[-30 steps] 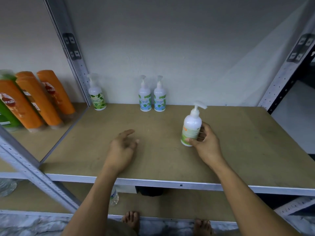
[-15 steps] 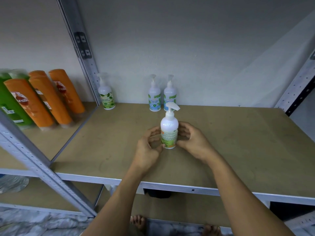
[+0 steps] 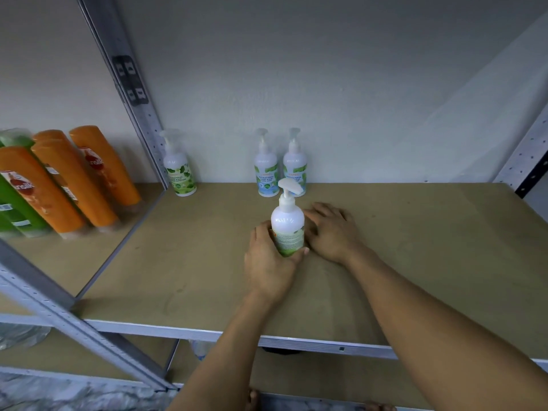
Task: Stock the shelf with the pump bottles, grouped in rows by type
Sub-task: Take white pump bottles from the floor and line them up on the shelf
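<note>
Green-label pump bottle (image 3: 287, 225), upright at the centre of the frame on the shelf board (image 3: 178, 262). Its long axis is vertical and the pump spout is turned toward the right of the frame. The left hand (image 3: 271, 262) grasps the lower body from the near left side, fingers (image 3: 262, 232) curled round the label and the thumb across the base. The right hand (image 3: 330, 232) lies just right of the bottle with fingers (image 3: 318, 210) released and nearly flat on the board. Whether they touch the bottle cannot be told. The left hand therefore has the bottle and is placed to carry it.

Directly behind the bottle, against the wall, two blue-label pump bottles (image 3: 266, 170) stand side by side. A leaf-label pump bottle (image 3: 178, 170) stands alone well to the upper left, beside the steel upright (image 3: 130, 93). The held label reads as green, so its row probably begins at that lone bottle, calling for a move back and leftward. The match cannot be confirmed from the print.

Beyond the upright, at the left of the frame, orange shampoo bottles (image 3: 74, 179) lean on the neighbouring shelf.
</note>
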### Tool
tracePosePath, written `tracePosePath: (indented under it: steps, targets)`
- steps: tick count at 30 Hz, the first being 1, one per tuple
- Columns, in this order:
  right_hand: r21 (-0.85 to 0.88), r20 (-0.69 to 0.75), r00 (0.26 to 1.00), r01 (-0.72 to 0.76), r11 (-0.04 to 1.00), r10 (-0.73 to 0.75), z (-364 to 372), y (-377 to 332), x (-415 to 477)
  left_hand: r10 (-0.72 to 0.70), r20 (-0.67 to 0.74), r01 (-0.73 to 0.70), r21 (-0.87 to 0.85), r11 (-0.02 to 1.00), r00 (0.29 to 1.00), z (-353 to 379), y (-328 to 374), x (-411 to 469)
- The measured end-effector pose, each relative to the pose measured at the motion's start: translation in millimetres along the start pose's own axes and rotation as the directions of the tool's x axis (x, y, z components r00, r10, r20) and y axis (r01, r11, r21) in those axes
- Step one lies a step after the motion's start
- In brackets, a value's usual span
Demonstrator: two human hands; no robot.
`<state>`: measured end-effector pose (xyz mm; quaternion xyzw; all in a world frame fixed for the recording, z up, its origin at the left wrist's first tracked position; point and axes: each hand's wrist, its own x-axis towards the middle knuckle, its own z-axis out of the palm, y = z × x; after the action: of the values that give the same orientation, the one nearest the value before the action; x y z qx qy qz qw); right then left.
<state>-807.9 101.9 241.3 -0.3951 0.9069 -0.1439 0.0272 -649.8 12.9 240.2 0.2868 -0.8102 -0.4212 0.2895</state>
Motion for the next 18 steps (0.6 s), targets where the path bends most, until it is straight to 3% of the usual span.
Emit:
tracePosePath:
  steps: [6, 12, 18]
  targets:
    - [-0.08, -0.036, 0.999, 0.001, 0.997, -0.004, 10, 3, 3, -0.064, -0.008, 0.062, -0.167, 0.984, 0.998, -42, -21, 34]
    - [-0.091, -0.119, 0.992, 0.023, 0.996, -0.034, 13, 4, 4, -0.061, -0.02, 0.059, -0.084, 0.995, 0.998, -88, -55, 87]
    - [-0.127, -0.136, 0.99, 0.012, 0.992, -0.029, 16, 6, 9, -0.062, 0.075, 0.068, -0.081, 0.994, 0.995, -117, -71, 147]
